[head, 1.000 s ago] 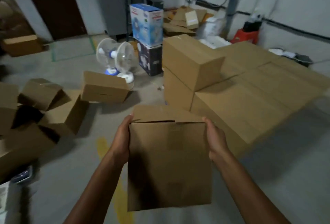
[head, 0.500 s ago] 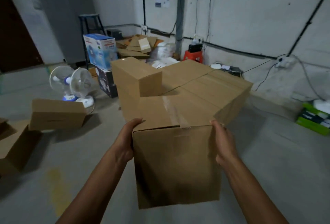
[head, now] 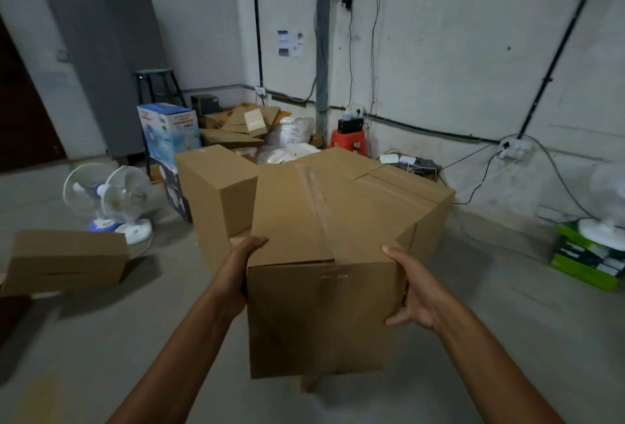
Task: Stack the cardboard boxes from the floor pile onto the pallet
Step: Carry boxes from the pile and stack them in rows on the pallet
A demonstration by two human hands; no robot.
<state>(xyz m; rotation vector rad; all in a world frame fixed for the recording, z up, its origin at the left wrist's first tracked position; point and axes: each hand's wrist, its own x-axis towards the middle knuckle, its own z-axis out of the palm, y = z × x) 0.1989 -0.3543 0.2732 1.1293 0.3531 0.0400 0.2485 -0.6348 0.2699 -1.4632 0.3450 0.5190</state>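
Note:
I carry a taped brown cardboard box [head: 321, 315] in front of me, off the floor. My left hand [head: 240, 271] grips its left side with the thumb at the top edge. My right hand [head: 416, 291] grips the right side, thumb hooked round the front corner. Straight behind the carried box stands the stack of large cardboard boxes [head: 399, 193], with one smaller box [head: 220, 183] upright on its left end. The pallet under the stack is hidden. Another box from the floor pile [head: 67, 261] lies at the left.
Two white table fans [head: 111, 200] and a blue fan carton [head: 169, 132] stand left of the stack. Flattened cardboard [head: 236, 126] and a red stool [head: 348, 141] sit by the wall. Green cartons with a fan [head: 588, 264] and floor cables [head: 473, 193] are on the right.
I have moved closer to the stack and turned right; most of the floor pile has left the view. The carried box is higher, its top overlapping the stack. Both hands keep their hold.

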